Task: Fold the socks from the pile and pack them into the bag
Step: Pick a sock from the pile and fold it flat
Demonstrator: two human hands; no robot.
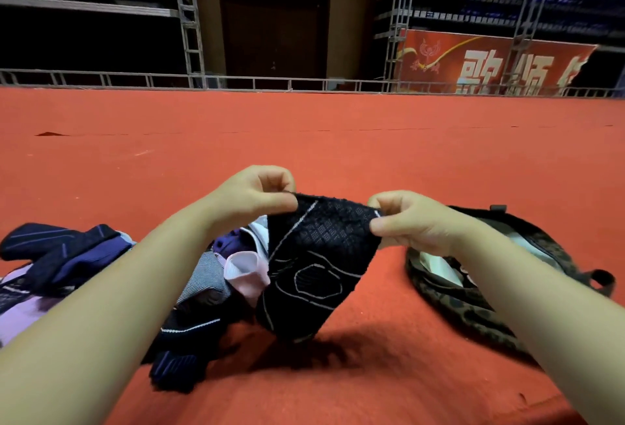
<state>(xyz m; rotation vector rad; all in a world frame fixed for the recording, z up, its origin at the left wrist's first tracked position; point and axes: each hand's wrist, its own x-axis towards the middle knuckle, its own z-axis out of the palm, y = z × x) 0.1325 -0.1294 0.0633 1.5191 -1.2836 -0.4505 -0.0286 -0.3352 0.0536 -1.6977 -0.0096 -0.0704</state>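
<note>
We pinch a black sock (314,265) between left hand (250,199) and right hand (411,221), unfolded. The pile (111,275) remains large; the bag (480,302) lies open.

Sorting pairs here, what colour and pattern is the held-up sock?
Black knit sock with thin pale outline lines; head view.

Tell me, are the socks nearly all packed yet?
Not nearly. The bag lies open on the right, and something pale shows inside, but I cannot tell if it is socks. Right now the left hand and right hand pinch a black sock by its top edge, unfolded. A pile of socks waits on the left.
</note>
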